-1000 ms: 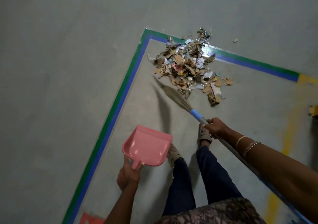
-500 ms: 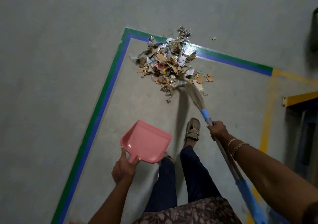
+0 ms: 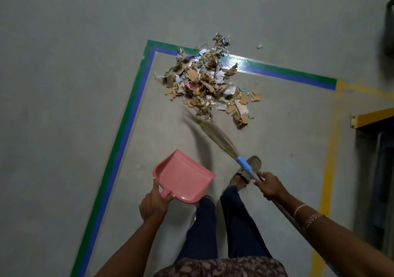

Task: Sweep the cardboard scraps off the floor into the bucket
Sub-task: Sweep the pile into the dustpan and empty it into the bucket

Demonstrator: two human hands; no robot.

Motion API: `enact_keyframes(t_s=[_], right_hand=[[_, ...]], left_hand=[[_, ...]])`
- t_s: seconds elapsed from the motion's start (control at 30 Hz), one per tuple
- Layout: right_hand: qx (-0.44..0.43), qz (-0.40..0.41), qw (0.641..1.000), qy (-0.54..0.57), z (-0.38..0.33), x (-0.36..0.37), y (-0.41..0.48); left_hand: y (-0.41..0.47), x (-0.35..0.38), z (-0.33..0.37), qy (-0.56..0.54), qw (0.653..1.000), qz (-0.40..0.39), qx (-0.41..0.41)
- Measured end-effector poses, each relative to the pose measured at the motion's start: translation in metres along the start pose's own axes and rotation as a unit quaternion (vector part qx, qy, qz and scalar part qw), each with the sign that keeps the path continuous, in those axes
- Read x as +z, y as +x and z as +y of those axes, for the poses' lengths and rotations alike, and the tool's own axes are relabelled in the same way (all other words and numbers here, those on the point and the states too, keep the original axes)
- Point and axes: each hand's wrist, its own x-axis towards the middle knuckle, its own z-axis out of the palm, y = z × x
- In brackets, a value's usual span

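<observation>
**A:** So, where do the scraps (image 3: 209,85) lie?

**B:** Heaped on the floor (image 3: 64,85), in the corner made by the green-and-blue tape (image 3: 128,127). Some spill over the far strip. One stray bit (image 3: 259,46) sits apart, beyond the tape.

**A:** And the broom (image 3: 215,134)?

**B:** It slants from the right hand (image 3: 269,186) toward the heap. The bristles are blurred, with their tips just beside the heap's near edge. That grip is curled round the handle, just below the blue collar.

**A:** The left hand (image 3: 153,204)?

**B:** Its grip wraps the stub handle of the pink dustpan (image 3: 183,178), thumb up along the rim. The dustpan is close to the legs, its open mouth facing the heap and well apart from it.

**A:** Anything in the way?

**B:** The broom's shadow falls between dustpan and heap. A sandalled foot (image 3: 245,173) lies right under the broom's collar. A yellow line (image 3: 328,163) runs down the right side, and past it a yellow-edged rack (image 3: 373,120) stands at the frame's edge.
</observation>
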Motion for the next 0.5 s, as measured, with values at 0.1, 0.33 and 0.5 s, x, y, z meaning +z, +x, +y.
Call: enact_keyframes(t_s=[0.1, 0.33, 0.5], right_hand=[[-0.013, -0.009, 0.997, -0.072, -0.003, 0.002, 0.015], [-0.042, 0.092, 0.995, -0.019, -0.026, -0.023, 0.057], [-0.061, 0.129, 0.987, 0.075, -0.014, -0.059, 0.047]], left_hand=[[0.004, -0.001, 0.008, 0.039, 0.999, 0.007, 0.002], [0.008, -0.012, 0.044, 0.066, 0.998, 0.016, 0.011], [0.004, -0.02, 0.088, 0.083, 0.996, 0.01, 0.026]])
